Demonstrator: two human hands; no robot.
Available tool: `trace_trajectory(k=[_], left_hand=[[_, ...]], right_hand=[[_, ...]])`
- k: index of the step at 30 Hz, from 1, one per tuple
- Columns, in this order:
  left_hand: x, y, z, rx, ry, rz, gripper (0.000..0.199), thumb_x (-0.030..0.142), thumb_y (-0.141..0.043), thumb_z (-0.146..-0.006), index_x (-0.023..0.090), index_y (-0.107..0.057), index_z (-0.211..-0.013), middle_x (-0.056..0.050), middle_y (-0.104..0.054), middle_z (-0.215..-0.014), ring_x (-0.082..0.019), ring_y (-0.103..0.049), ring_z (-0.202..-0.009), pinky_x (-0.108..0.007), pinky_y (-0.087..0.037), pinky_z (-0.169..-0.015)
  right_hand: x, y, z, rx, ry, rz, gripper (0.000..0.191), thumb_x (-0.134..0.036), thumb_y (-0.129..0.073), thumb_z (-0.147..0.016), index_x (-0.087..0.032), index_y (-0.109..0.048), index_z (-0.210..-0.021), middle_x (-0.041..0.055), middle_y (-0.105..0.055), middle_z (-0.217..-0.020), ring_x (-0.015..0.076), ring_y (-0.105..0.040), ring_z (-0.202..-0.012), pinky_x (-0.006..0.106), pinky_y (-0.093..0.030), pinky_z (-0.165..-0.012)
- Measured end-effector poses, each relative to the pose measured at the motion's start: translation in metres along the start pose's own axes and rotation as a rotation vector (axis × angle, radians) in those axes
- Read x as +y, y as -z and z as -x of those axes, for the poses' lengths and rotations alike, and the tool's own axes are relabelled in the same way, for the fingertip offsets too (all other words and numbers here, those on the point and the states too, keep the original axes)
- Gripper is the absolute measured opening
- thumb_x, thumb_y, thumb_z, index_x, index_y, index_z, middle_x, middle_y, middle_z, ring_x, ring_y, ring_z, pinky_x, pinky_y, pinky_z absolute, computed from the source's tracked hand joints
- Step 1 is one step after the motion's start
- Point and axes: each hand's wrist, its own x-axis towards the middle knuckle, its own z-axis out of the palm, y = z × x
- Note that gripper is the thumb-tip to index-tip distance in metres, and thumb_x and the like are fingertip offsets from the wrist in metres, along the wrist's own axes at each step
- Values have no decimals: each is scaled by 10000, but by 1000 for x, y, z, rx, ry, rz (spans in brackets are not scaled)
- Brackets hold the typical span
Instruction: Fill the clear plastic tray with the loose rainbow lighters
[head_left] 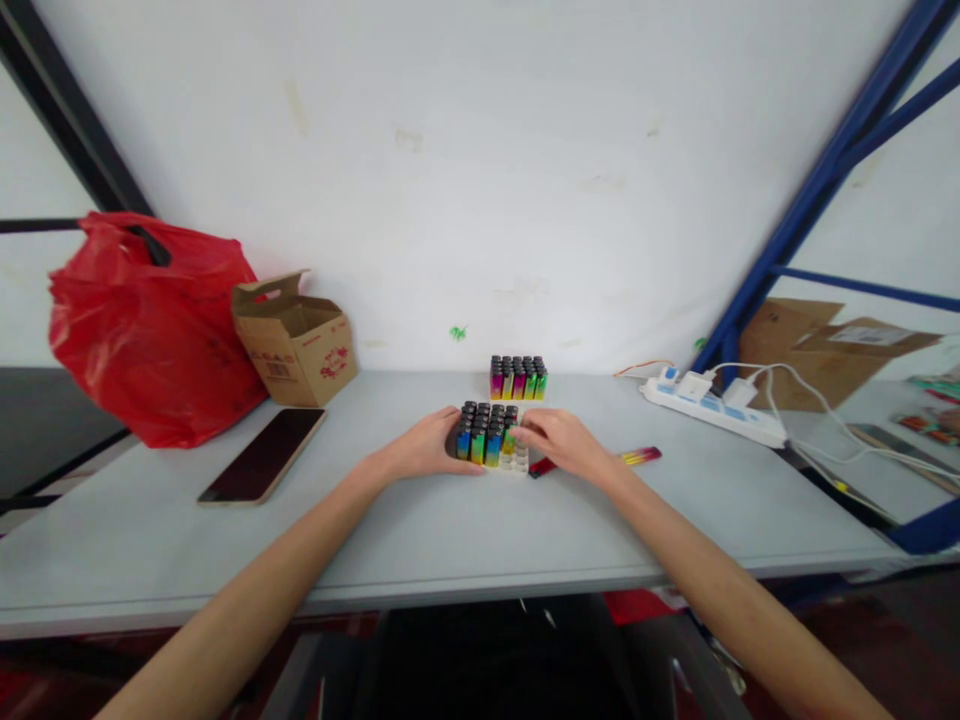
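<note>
A white tray [517,464] stands in the middle of the grey table [420,540], filled with several upright rainbow-coloured lighters [484,433] with black tops. My left hand [426,446] cups the tray's left side. My right hand [561,441] rests at the tray's right side, fingertips on a lighter in the tray's right part. Whether it grips that lighter is unclear. Behind the tray stands a second block of lighters [517,378]. Loose lighters [640,456] lie on the table just right of my right hand.
A dark phone [264,455] lies left on the table. An open cardboard box [294,338] and a red plastic bag [150,325] stand at the back left. A white power strip [712,405] with cables lies at the right, by a blue rack frame [810,190].
</note>
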Motion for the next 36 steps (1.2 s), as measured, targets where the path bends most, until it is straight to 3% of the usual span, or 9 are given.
trace_trajectory(k=[4,7,12,15,18,23,28,32,36], left_hand=[[4,2,0,-22,13,-6,819,683,-830,-646,239,-630,-1304,-97,-687,-1227,-344,-659,-1103,-444,-515,-960],[6,3,0,-31,42,-20,850,708,-822,-643,231,-619,-1316,-100,-680,-1233,-349,-654,-1112,-446,-515,-966],[7,4,0,-42,27,-16,828,710,-816,-654,231,-620,-1300,-89,-679,-1219,-351,-649,-1132,-442,-512,-994],[7,4,0,-36,19,-16,812,696,-820,-657,246,-623,-1304,-93,-680,-1237,-351,-650,-1122,-456,-511,-987],[8,4,0,-35,21,-13,814,688,-824,-657,240,-626,-1308,-103,-679,-1244,-351,-650,-1116,-457,-511,-979],[10,4,0,-34,27,-18,834,694,-822,-659,228,-617,-1319,-106,-675,-1243,-346,-651,-1113,-452,-511,-973],[9,5,0,-40,14,-10,817,701,-816,-661,224,-626,-1296,-102,-677,-1229,-340,-655,-1098,-447,-515,-964],[6,4,0,-28,12,6,800,689,-822,-649,238,-634,-1282,-92,-688,-1201,-340,-656,-1090,-439,-516,-953],[2,2,-1,-28,11,-1,791,688,-821,-645,241,-635,-1271,-94,-686,-1201,-342,-652,-1100,-437,-507,-958]], right_hand=[[29,15,10,106,-36,-38,412,-446,-362,-1098,-197,-657,-952,81,-704,-940,221,-628,-906,349,-465,-870],[52,17,17,35,-32,-25,329,-459,-536,-1029,-181,-710,-1057,124,-716,-1088,267,-627,-1065,410,-453,-990],[69,14,21,-121,-68,-159,310,-471,-611,-976,-195,-749,-996,89,-744,-1013,247,-670,-935,375,-505,-882],[70,10,20,-110,-109,-206,299,-463,-615,-968,-180,-708,-940,77,-725,-937,216,-644,-825,342,-506,-784],[68,7,19,-61,-133,-214,284,-457,-600,-972,-180,-653,-939,77,-715,-923,213,-628,-821,343,-496,-780],[61,11,17,115,-210,-348,293,-473,-523,-999,-194,-602,-1034,50,-714,-914,180,-631,-738,313,-491,-709],[52,8,9,287,-387,-621,438,-619,-606,-907,-191,-638,-994,-68,-500,-597,121,-459,-504,266,-382,-529],[43,-4,3,367,-457,-968,489,-651,-752,-776,-189,-621,-865,-73,-447,-612,94,-374,-525,252,-324,-503],[32,-8,-1,382,-458,-1022,522,-683,-720,-799,-205,-525,-725,-43,-464,-672,107,-431,-601,252,-404,-560]])
